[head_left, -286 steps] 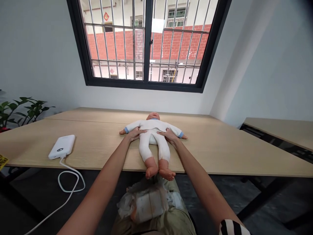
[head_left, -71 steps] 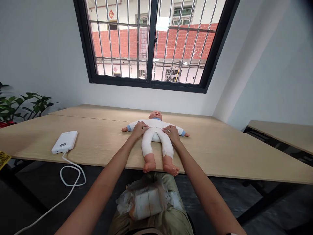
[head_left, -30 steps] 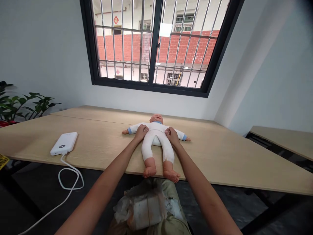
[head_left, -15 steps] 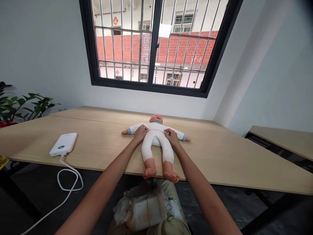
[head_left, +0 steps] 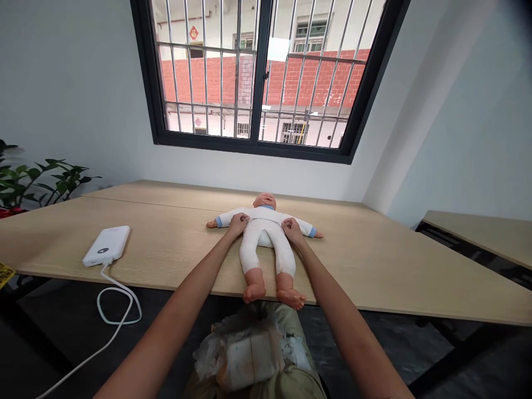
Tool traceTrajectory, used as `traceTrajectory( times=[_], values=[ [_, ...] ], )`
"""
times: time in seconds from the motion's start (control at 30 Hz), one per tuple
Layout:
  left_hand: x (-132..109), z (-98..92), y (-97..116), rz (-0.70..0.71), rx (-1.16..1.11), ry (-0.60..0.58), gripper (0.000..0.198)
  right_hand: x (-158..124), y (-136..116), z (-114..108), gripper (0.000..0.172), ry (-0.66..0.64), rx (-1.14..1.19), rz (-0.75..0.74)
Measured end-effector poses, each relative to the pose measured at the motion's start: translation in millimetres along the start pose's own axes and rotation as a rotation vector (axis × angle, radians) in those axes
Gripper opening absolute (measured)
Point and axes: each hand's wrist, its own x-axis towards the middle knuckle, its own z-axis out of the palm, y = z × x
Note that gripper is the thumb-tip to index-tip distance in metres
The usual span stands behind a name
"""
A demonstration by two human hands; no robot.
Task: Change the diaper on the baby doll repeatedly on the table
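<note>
1. Table (head_left: 394, 249), pale and wood-toned, stretches across the whole view, with a seam running toward its left edge.
2. A dark-framed window (head_left: 254, 146) with metal bars stands above the table's far edge.
3. A second tabletop (head_left: 482, 230) lies past the right edge.
4. The doll (head_left: 265, 226) lies on its back midway between the left and right edges. Its head points to the far edge, its arms are spread, and its feet reach the near edge, one poking slightly past. It wears white clothing with a blue collar and cuffs.
5. A leafy plant (head_left: 39, 180) shows beyond the left edge.
6. A plastic-wrapped bundle (head_left: 249, 360) rests on green trousers (head_left: 291, 322), below the near edge.
7. The left hand (head_left: 238, 224) touches the doll's waist on the side toward the left edge, fingers bent; whether cloth is pinched, I cannot tell.
8. The right hand (head_left: 293, 228) mirrors it at the opposite hip, fingers curled inward; its hold is equally unclear.
9. A white power bank (head_left: 107, 244) lies near the near-left corner, its cable (head_left: 117, 282) hanging over the near edge.
</note>
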Motion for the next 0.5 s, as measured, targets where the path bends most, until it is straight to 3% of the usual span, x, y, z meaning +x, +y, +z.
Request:
traceTrajectory(
  times=[0.2, 0.5],
  values=[
    [-7.9, -5.5, 5.3, 0.012, -0.048, -0.075, 0.013, -6.2, -8.7, -6.3, 0.029, -0.076, 0.029, 0.016],
    [-19.8, -10.2, 37.3, 0.069, -0.027, -0.133, 0.013, -16.3, -32.7, -7.0, 0.047, -0.094, 0.033, 0.005]
  ],
)
